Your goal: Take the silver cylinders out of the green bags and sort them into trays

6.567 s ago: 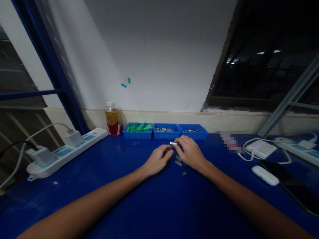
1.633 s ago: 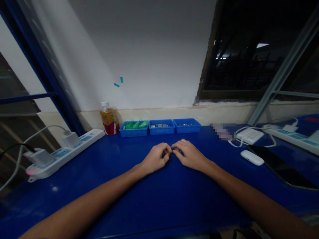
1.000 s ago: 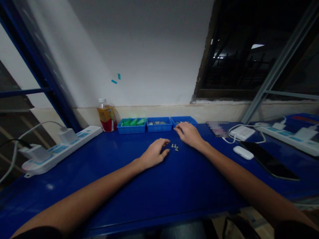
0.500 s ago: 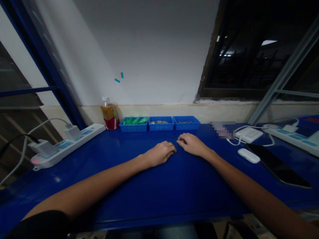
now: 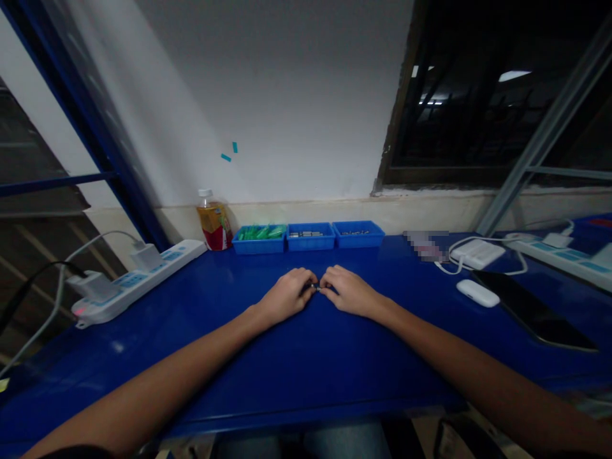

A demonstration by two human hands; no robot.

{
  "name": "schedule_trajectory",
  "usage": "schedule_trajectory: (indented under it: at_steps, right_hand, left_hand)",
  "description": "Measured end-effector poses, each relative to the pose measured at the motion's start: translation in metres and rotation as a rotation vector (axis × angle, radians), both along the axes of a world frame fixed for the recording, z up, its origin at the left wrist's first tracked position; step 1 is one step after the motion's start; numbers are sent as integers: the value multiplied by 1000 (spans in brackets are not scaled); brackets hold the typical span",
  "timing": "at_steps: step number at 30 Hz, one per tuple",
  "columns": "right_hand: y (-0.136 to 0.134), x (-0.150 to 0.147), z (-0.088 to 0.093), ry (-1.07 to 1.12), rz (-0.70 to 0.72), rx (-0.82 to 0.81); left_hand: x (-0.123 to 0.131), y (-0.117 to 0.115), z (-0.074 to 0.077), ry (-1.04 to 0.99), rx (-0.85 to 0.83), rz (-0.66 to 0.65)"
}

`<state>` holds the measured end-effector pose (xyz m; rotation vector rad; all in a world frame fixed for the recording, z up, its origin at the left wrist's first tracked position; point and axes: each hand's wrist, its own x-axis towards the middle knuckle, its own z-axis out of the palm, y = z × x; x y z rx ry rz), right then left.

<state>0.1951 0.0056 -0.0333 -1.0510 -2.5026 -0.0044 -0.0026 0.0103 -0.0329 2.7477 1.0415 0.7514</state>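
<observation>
Between the fingertips of both hands, just above or on the blue table (image 5: 306, 370), is a small silvery metal piece (image 5: 315, 288), too small to name. My left hand (image 5: 287, 294) pinches its left end. On the other end are the closed thumb and fingers of my right hand (image 5: 350, 291). Behind the hands stand three blue trays in a row. Green plastic pieces fill the left tray (image 5: 261, 247), short metal rods lie in the middle tray (image 5: 310, 242), and small metal parts are in the right tray (image 5: 359, 241).
A drink bottle (image 5: 213, 223) stands left of the trays, by the wall. Power strips with plugs lie at the left (image 5: 143, 280) and right (image 5: 574, 255). A white earbud case (image 5: 478, 293), a black phone (image 5: 535, 312) and a white charger (image 5: 478, 254) with cable are on the right.
My hands have come together, and the small metal piece now shows between their fingertips. My right hand has moved left and a little nearer to me.
</observation>
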Motion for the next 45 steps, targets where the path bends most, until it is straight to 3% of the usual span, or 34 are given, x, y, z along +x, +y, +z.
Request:
schedule_trajectory:
  at_steps: [5, 15, 24, 26, 30, 33, 36, 41, 45]
  right_hand:
    - [0, 0, 2, 13, -35, 48]
    - [-5, -10, 4, 293, -12, -1]
    - [-5, -9, 16, 52, -102, 223]
    - [12, -2, 25, 27, -185, 249]
    - [66, 21, 48, 30, -584, 221]
    - [91, 33, 57, 29, -747, 148]
    - [80, 28, 55, 18, -634, 83]
    - [14, -5, 37, 21, -102, 124]
    - [-13, -18, 23, 0, 11, 175]
  left_hand:
    - [0, -4, 5, 21, 19, 61]
    - [0, -8, 8, -50, 74, 116]
    - [1, -7, 9, -77, 3, 131]
    - [1, -6, 8, -32, -5, 147]
    - [-1, -5, 5, 69, 16, 159]
    - [-3, -6, 5, 79, 23, 149]
    - [-3, -5, 5, 7, 7, 120]
    - [-4, 4, 1, -409, -231, 24]
    - [-6, 10, -2, -671, -498, -13]
